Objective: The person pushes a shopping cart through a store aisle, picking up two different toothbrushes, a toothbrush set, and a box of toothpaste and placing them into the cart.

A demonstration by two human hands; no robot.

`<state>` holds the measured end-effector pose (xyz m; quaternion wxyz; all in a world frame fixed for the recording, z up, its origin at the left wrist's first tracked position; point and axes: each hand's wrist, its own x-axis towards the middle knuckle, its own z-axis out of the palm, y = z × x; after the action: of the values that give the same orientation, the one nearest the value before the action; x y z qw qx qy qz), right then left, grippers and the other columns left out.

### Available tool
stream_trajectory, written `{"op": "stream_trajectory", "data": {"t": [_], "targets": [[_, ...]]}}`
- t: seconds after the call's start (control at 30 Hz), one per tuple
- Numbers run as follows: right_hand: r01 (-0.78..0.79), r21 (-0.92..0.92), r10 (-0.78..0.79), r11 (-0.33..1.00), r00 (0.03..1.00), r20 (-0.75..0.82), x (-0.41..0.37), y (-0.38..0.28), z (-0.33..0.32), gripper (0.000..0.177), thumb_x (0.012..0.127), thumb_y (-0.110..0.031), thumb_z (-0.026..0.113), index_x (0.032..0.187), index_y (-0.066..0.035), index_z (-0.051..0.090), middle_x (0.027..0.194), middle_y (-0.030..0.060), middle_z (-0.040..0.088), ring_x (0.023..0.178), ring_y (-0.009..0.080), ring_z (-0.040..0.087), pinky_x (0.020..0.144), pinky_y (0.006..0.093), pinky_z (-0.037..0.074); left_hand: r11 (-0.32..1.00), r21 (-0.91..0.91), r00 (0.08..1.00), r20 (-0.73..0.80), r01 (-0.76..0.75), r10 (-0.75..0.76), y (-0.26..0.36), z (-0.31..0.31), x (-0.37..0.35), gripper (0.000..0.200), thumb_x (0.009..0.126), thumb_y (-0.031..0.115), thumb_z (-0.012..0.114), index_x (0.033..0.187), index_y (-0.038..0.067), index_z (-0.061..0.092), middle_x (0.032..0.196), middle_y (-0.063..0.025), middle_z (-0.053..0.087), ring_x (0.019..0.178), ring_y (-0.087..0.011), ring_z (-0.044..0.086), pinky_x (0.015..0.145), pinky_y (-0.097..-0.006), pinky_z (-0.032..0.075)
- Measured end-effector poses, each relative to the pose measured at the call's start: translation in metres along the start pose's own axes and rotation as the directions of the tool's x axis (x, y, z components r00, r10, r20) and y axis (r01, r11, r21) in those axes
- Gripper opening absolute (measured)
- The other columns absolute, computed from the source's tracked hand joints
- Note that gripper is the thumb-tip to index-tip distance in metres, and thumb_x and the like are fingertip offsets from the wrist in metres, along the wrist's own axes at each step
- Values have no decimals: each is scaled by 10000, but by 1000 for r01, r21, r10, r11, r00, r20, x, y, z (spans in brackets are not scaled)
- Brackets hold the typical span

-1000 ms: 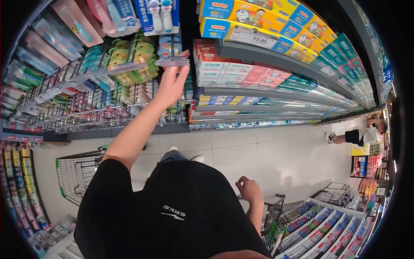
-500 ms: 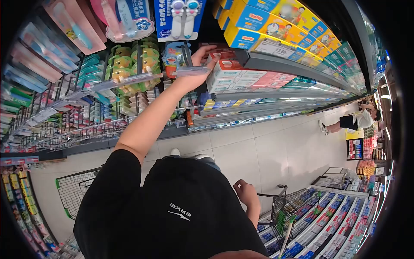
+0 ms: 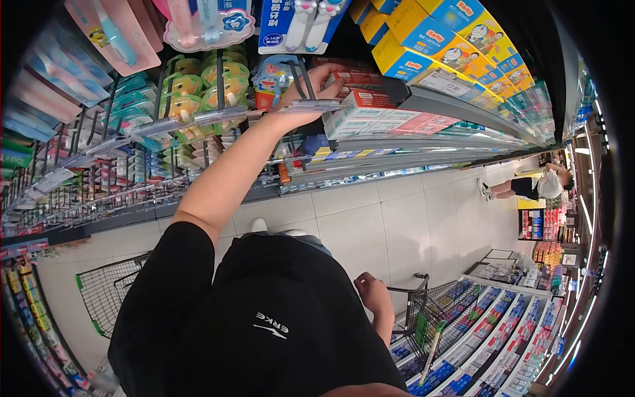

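My left hand (image 3: 314, 89) reaches past a clear price strip (image 3: 307, 106) to the end of a shelf. Its fingers and thumb close around the end of a red toothpaste box (image 3: 360, 78), partly hidden by the hand. Just below it, white and red toothpaste boxes (image 3: 370, 119) lie stacked. Children's toothbrush packs (image 3: 271, 76) hang on hooks directly left of the hand. My right hand (image 3: 372, 292) hangs low beside my black shirt, fingers loosely curled, with nothing visible in them. A shopping cart (image 3: 430, 314) stands close to its right.
Yellow and blue boxes (image 3: 456, 46) fill the shelf at upper right. Hanging toothbrush packs (image 3: 205, 86) line the left rack. Another cart (image 3: 112, 291) stands at left. A person (image 3: 546, 182) is farther down the tiled aisle (image 3: 357, 225), and stocked shelves (image 3: 503, 331) run along the lower right.
The view has shifted slightly, and the hanging packs and yellow boxes appear larger. My left hand has moved farther in beside the red boxes. My right hand stays curled at my side.
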<state>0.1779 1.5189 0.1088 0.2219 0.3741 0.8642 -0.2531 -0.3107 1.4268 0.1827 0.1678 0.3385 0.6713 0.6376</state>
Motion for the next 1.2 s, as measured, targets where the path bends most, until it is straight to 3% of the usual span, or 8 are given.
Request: {"op": "stream_trajectory", "data": {"t": [0.1, 0.17, 0.37, 0.47, 0.7, 0.87, 1.1, 1.2], "targets": [[13, 13, -13, 1000, 1000, -5, 1, 6, 9, 235, 985, -315, 677, 1014, -83, 704, 786, 198, 724, 819, 426, 707, 729, 510, 547, 996, 19, 994, -58, -86, 87, -8, 1, 1, 491, 1075, 377, 574, 1418, 26, 558, 1163, -177, 723, 1052, -255, 710, 907, -362, 552], [61, -30, -61, 998, 998, -21, 3, 12, 16, 234, 988, -318, 674, 1018, -88, 706, 802, 196, 730, 821, 421, 711, 727, 509, 550, 936, 304, 977, -61, -178, 205, -18, -1, 6, 510, 1075, 429, 546, 1424, 56, 550, 1200, -196, 704, 1075, -310, 695, 940, -406, 538], [13, 16, -13, 1000, 1000, 6, -2, 15, 17, 229, 988, -316, 675, 1026, -93, 710, 813, 198, 733, 825, 417, 716, 728, 506, 553, 980, 200, 998, 64, -11, -2, 1, -7, 2, 509, 1092, 430, 525, 1426, 46, 538, 1288, -170, 660, 1165, -267, 672, 992, -377, 516], [-60, 7, 60, 998, 997, 49, -4, 5, 9, 208, 965, -227, 671, 1055, -49, 730, 895, 207, 753, 893, 391, 745, 790, 442, 570, 975, 208, 997, 22, -70, 67, -3, -5, 2, 525, 1090, 450, 524, 1427, 47, 538, 1295, -181, 659, 1148, -279, 669, 974, -388, 516], [-29, 63, 27, 998, 999, 37, 9, 56, 47, 254, 981, -318, 670, 1041, -76, 719, 827, 199, 742, 836, 400, 731, 737, 491, 558, 952, 284, 986, -85, -117, 146, -9, 10, -2, 528, 1071, 474, 513, 1404, 66, 548, 1282, -217, 660, 1194, -371, 646, 1015, -467, 507], [-94, -41, 101, 995, 965, 241, 17, 103, 88, 342, 939, -340, 648, 1098, -48, 728, 978, 237, 756, 980, 419, 728, 843, 480, 561, 958, 278, 985, -131, -68, 108, -1, 14, -9, 472, 1092, 440, 522, 1362, 57, 579, 1242, -188, 696, 1123, -301, 684, 968, -408, 523], [-95, -48, 104, 994, 962, 254, 33, 140, 98, 347, 938, -342, 647, 1102, -47, 727, 988, 239, 755, 991, 420, 726, 850, 481, 559, 992, 120, 996, -78, -39, 49, -12, 12, -3, 421, 1110, 411, 492, 1315, 61, 604, 1208, -175, 709, 1086, -282, 688, 947, -399, 519], [-104, -37, 110, 994, 959, 260, 33, 150, 107, 349, 938, -343, 646, 1103, -46, 727, 993, 240, 755, 996, 420, 724, 854, 481, 558, 963, 245, 980, -129, -113, 148, -17, 15, 0, 412, 1116, 401, 480, 1298, 55, 607, 1153, -168, 715, 1085, -286, 684, 956, -402, 511]]}}
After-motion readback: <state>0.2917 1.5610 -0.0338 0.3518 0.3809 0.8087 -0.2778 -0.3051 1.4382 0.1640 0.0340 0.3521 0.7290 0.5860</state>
